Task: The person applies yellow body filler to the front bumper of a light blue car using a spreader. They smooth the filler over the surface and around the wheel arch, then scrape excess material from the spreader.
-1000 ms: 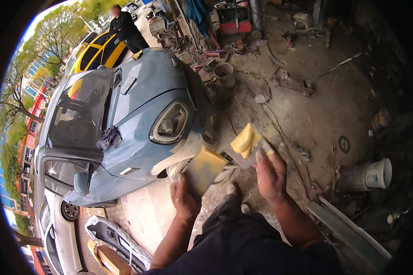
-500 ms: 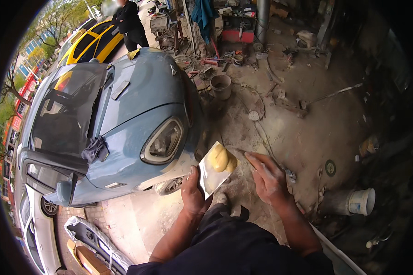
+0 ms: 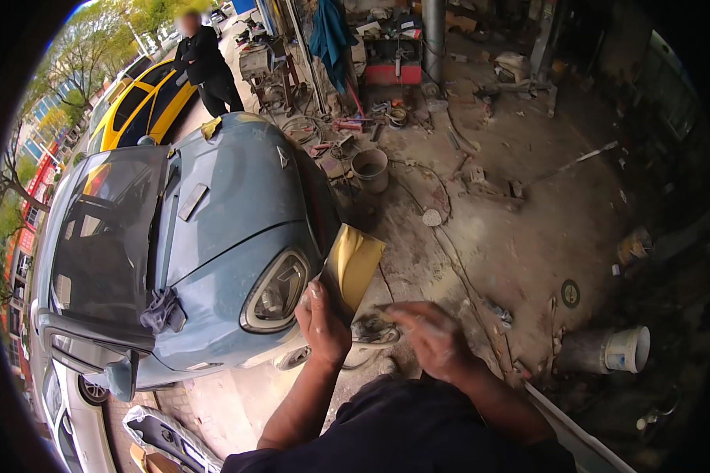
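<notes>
My left hand [image 3: 324, 322] grips the lower edge of a thin flat mixing plate [image 3: 344, 295], which is tilted. Yellow filler paste [image 3: 355, 264] is spread over the upper part of the plate. My right hand [image 3: 436, 340] is just to the right of the plate and lower, fingers together and pointing left. A thin dark blade-like tool [image 3: 380, 308] shows at its fingertips, seen nearly edge-on, so its shape is unclear. Left of my hands is the headlight [image 3: 278, 292] of a blue-grey car [image 3: 237, 201].
A cloth [image 3: 164, 310] and a grey block [image 3: 193, 202] lie on the car. A person in black [image 3: 206, 67] stands beyond it near a yellow car [image 3: 138, 106]. Buckets [image 3: 370, 169], hoses and tools litter the floor. A white bucket [image 3: 628, 349] lies at right.
The plate has turned and tipped in my left hand. Its thick mound of paste now appears as a smoother yellow layer. My right hand has moved down and left.
</notes>
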Action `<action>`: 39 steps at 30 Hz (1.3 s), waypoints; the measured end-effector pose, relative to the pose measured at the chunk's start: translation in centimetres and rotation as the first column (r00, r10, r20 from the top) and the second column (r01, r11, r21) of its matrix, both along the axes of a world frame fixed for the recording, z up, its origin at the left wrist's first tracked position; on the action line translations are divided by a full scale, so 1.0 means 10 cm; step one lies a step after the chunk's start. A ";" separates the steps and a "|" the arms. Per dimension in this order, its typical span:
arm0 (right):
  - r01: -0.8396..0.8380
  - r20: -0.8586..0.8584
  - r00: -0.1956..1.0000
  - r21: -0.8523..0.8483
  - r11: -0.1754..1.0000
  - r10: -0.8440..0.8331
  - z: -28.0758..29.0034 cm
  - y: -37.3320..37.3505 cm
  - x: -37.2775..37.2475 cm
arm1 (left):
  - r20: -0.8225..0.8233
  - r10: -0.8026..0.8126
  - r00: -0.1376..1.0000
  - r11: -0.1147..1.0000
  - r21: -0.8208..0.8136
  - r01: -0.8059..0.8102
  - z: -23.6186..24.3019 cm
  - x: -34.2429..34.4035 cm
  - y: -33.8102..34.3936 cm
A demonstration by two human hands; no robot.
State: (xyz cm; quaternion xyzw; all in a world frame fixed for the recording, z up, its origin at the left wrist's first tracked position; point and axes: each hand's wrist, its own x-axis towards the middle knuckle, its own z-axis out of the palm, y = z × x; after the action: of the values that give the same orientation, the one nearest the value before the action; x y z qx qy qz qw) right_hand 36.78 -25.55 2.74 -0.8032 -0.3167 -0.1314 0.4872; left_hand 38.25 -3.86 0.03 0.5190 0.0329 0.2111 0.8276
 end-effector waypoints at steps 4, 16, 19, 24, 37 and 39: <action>0.274 -0.538 0.834 0.219 0.936 -0.118 0.15 -0.35 0.38 | 0.171 -0.024 0.985 0.775 0.626 -0.089 0.15 0.07 -0.06; -0.278 0.009 0.960 0.154 0.948 0.280 0.10 -0.65 1.41 | 0.302 0.059 0.951 0.468 0.834 -0.294 0.55 0.52 -0.81; -0.430 0.024 0.903 0.091 0.898 0.430 0.06 -0.84 1.66 | 0.270 0.154 0.950 0.462 0.831 -0.311 0.59 0.65 -1.05; -0.647 0.046 0.760 -0.043 0.762 0.648 -0.05 -1.10 2.02 | 0.126 0.394 0.910 0.602 0.713 -0.360 0.44 0.74 -1.40; -0.224 -0.285 0.877 0.471 0.854 0.387 -0.18 -1.52 2.09 | -0.150 0.057 0.987 0.852 -0.509 -0.127 -0.11 0.69 -2.01; -0.357 -0.077 0.915 0.305 0.883 0.397 -0.15 -1.50 2.02 | -0.115 0.006 0.993 0.832 -0.550 -0.068 -0.09 0.72 -1.99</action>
State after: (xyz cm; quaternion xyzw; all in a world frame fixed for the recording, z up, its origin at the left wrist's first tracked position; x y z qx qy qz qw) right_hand 56.94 -40.52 1.28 -0.6548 -0.4106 -0.0227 0.6342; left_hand 45.41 -23.78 -0.83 0.2676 0.1472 0.1801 0.9350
